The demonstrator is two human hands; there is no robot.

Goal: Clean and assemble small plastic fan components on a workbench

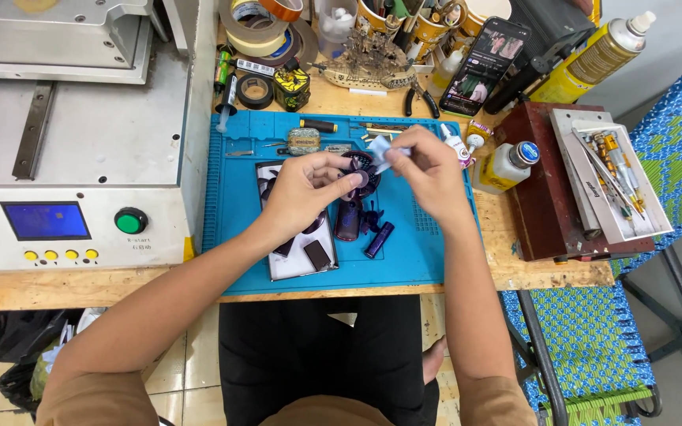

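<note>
My left hand (303, 189) is over the blue work mat (238, 197), its fingers pinched on a small dark purple fan part (362, 175). My right hand (429, 172) is just to the right of it, holding a small white and blue wipe or packet (383, 150) at the fingertips, close to the fan part. Below the hands lie dark purple pieces: a cylinder-like body (347, 221), a small purple battery-like tube (379, 239) and a dark flat part (317, 254) on a white sheet (294, 267).
A grey machine (73, 158) with a blue screen and a green button stands at left. Tape rolls (260, 31), pliers, a phone (485, 67), a spray can (593, 55), a yellow bottle (505, 167) and a brown box with a tool tray (609, 177) crowd the back and right. A woven chair (593, 347) stands at right.
</note>
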